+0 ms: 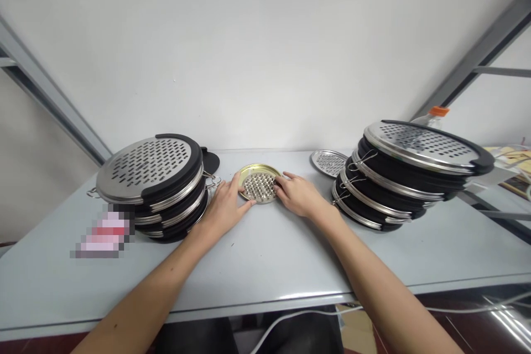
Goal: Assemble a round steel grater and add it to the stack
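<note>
A round metal grater (260,186) with a gold-coloured rim and raised teeth lies flat on the grey table in front of me. My left hand (226,206) grips its left edge, the thumb at the near rim and the fingers spread along the side. On the opposite edge, my right hand (299,193) has its fingers curled over the rim and onto the toothed face. Both hands rest low, close to the tabletop. Parts of the right fingertips are hidden by the hand itself.
Stacks of round graters with black edging and wire clips stand at left (151,168) and right (418,144). A loose silver grater disc (329,164) lies beside the right stack. Behind that stack is an orange-capped bottle (438,112). The table (265,265) backs onto a white wall.
</note>
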{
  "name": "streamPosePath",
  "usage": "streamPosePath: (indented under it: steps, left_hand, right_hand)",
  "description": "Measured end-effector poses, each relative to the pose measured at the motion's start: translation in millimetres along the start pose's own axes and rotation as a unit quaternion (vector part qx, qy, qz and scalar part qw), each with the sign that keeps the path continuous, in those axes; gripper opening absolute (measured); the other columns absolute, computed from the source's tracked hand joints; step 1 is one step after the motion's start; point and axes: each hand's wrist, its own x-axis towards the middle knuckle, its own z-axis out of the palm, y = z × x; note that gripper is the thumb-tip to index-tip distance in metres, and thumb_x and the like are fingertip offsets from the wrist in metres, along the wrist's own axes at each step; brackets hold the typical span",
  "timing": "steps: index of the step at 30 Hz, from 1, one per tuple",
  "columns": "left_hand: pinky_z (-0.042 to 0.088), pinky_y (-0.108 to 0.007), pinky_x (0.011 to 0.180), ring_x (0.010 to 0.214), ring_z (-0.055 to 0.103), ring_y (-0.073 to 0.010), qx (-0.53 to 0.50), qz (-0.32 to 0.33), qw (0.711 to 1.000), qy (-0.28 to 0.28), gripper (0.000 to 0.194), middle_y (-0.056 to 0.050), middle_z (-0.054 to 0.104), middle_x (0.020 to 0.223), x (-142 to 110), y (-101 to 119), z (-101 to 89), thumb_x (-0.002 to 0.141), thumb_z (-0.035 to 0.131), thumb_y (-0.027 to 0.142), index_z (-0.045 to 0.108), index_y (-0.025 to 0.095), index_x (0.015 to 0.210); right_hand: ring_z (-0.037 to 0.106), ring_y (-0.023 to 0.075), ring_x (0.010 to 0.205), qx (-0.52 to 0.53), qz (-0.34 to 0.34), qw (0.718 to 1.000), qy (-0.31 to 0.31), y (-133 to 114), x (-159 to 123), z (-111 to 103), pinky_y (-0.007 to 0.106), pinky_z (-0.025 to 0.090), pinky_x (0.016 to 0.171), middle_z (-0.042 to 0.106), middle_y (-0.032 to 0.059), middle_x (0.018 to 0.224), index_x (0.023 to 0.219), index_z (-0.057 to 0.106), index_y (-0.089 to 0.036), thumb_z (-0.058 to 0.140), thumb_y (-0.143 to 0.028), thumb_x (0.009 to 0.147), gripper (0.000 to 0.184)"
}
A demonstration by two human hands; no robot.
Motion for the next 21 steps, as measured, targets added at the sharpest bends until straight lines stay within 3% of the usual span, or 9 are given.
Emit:
streamPosePath:
  steps: [5,13,21]
  left_hand:
    - [0.039,-0.041,0.096,0.102,0.057,-0.0260,0.016,0.024,1.000,-0.012,0.052,-0.006,0.066,0.098,-1,3,-3.1,0.083,0.060,0.031,0.036,0.019,0.128]
    - [0.041,-0.042,0.093,0.107,0.053,-0.0283,0.095,0.047,0.994,-0.037,0.058,-0.011,0.062,0.106,-4,14,-6.5,0.085,0.057,0.034,0.032,0.016,0.134]
    - [0.039,-0.042,0.094,0.110,0.052,-0.0284,0.113,0.037,0.992,-0.042,0.055,-0.012,0.060,0.110,-6,15,-6.0,0.086,0.054,0.036,0.033,0.017,0.133]
  right_hand:
    - [0.036,0.0265,0.132,0.010,0.002,1.000,-0.011,-4,-3,1,0.039,0.034,0.099,0.065,0.0159,0.113,0.123,0.049,-0.013,0.025,-0.042,0.097,0.046]
    - [0.031,0.0255,0.135,0.026,0.014,1.000,-0.003,-7,-6,1,0.038,0.033,0.100,0.063,0.0163,0.116,0.125,0.046,-0.013,0.024,-0.048,0.096,0.050]
    - [0.042,0.0267,0.127,0.019,0.012,0.999,0.037,-9,-4,-1,0.036,0.033,0.099,0.066,0.0150,0.108,0.113,0.054,-0.013,0.028,-0.046,0.096,0.045]
